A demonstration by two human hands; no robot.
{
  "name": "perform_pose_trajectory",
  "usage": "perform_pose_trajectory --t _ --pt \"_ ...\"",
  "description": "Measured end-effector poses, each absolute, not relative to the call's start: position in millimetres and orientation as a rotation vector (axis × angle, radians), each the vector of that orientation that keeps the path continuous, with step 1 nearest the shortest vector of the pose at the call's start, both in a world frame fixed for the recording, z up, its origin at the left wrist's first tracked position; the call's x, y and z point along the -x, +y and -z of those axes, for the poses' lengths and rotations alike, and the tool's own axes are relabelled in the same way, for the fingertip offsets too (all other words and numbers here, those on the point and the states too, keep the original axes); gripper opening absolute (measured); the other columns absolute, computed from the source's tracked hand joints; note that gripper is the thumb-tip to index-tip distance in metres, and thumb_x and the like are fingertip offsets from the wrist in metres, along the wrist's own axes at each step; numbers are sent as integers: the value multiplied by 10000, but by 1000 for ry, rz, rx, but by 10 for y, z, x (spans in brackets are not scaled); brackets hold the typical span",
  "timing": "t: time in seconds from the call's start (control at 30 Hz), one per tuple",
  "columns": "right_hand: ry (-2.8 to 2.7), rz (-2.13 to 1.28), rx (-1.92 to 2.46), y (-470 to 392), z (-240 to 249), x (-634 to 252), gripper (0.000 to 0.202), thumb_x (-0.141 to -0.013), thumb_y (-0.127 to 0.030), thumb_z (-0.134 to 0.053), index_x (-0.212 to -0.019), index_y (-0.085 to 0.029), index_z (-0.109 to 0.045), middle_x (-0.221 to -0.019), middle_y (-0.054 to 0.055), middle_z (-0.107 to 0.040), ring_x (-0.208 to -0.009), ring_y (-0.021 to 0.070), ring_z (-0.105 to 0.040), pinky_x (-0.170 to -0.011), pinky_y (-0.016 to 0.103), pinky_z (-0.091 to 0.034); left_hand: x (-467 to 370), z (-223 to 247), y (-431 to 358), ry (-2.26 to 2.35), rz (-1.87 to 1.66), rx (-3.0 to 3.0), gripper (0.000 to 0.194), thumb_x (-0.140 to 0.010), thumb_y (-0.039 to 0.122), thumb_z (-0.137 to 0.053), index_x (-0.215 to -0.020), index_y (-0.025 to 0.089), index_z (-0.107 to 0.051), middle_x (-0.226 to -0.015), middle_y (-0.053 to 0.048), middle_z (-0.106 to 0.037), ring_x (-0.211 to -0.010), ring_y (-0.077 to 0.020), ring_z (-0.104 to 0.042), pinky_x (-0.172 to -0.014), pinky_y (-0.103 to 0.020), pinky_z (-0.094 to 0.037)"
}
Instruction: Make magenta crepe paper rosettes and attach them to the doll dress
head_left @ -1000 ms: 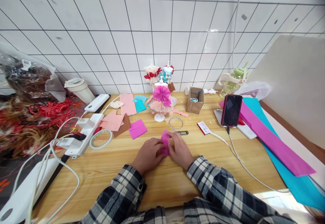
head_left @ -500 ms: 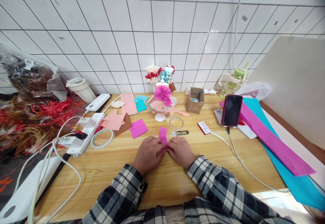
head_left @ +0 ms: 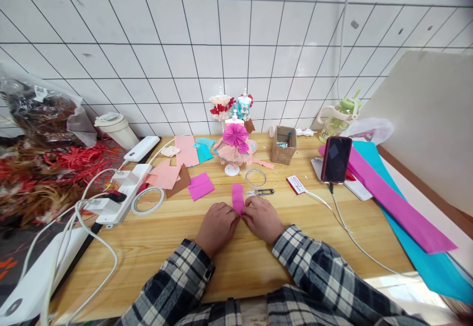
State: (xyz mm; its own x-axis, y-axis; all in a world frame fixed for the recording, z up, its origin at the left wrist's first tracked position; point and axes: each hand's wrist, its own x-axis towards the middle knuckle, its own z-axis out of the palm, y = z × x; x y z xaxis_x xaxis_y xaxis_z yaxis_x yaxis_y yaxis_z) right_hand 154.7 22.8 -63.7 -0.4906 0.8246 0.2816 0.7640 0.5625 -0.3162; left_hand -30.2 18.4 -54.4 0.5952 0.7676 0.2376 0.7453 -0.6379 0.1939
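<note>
A narrow magenta paper strip [head_left: 237, 197] points away from me at the middle of the table. Its near end is pinched between my left hand [head_left: 219, 223] and my right hand [head_left: 263, 217], whose fingertips almost meet there. Both hands are closed on it. Thread snips [head_left: 260, 192] lie just beyond my right hand, with a thin ring [head_left: 256, 178] behind them. To the left of the strip is a folded magenta piece [head_left: 201, 186]. Behind stands a small dress form [head_left: 234, 143] in a peach skirt with magenta pleated rosettes.
Left: a tape roll [head_left: 148, 201], peach paper [head_left: 164, 173], a power strip [head_left: 127, 195] with looping cables. Right: a cardboard box [head_left: 284, 145], a red-white tag [head_left: 296, 185], a propped phone [head_left: 336, 160], long magenta paper [head_left: 399, 200]. A tiled wall [head_left: 232, 59] stands behind.
My fingers have shifted slightly at the strip's near end, and the strip looks straighter and flatter. The whole view has moved a little.
</note>
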Motion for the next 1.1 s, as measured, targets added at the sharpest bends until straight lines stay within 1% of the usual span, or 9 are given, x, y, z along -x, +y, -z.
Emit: perform_pose_trajectory --t 0.17,0.3,0.4,0.5,0.67,0.83,0.97,1.1 --pt "-2427 -218 1289 234 643 -1542 111 -864 -265 -568 -855 -206 -662 -925 51 -589 -888 181 -509 -790 319 -400 290 582 178 1334 -439 -2718 247 -924 251 -433 -870 175 -662 -795 -69 -646 -821 -212 -549 -781 -380 -421" --pt "-2426 -215 1293 227 623 -1541 110 -864 -257 -561 -852 -200 -655 -917 55 -583 -877 179 -506 -786 315 -393 279 548 174 1336 -417 -2719 246 -918 235 -441 -837 182 -666 -795 -66 -632 -833 -214 -537 -783 -376 -424" --pt "-2392 -224 1300 218 615 -1544 124 -875 -252 -540 -890 -208 -655 -929 53 -583 -885 180 -504 -797 319 -386 276 531 179 1306 -442 -2700 257 -924 228 -426 -853 181 -669 -826 -69 -632 -849 -207 -533 -800 -367 -431" --pt "-2370 -255 1309 216 627 -1545 118 -869 -257 -552 -873 -213 -661 -927 46 -582 -886 178 -504 -795 319 -382 278 558 186 1280 -453 -2677 276 -934 230 -410 -849 171 -665 -816 -68 -640 -831 -199 -539 -799 -355 -438" --pt "-2353 -317 1348 230 657 -1541 82 -848 -230 -579 -862 -198 -653 -906 36 -582 -879 166 -506 -802 307 -381 273 601 181 1313 -479 -2645 267 -942 240 -404 -950 147 -654 -831 -68 -665 -793 -194 -552 -769 -347 -445" --pt "-2364 -369 1355 234 625 -1542 73 -846 -230 -584 -858 -201 -650 -904 31 -582 -881 163 -504 -805 300 -372 256 558 161 1360 -444 -2639 259 -926 224 -432 -839 168 -668 -795 -57 -635 -801 -195 -534 -771 -340 -438" --pt "-2367 -367 1368 230 605 -1547 115 -865 -245 -560 -930 -214 -651 -893 35 -578 -884 167 -504 -799 299 -364 260 550 169 1333 -466 -2662 250 -927 227 -431 -857 170 -664 -846 -54 -640 -846 -193 -524 -817 -344 -430" --pt "-2389 -368 1399 233 620 -1547 118 -868 -277 -562 -883 -219 -664 -863 32 -579 -870 169 -504 -794 302 -356 274 589 178 1321 -475 -2663 246 -931 230 -429 -882 172 -663 -841 -51 -649 -844 -189 -533 -827 -349 -430"
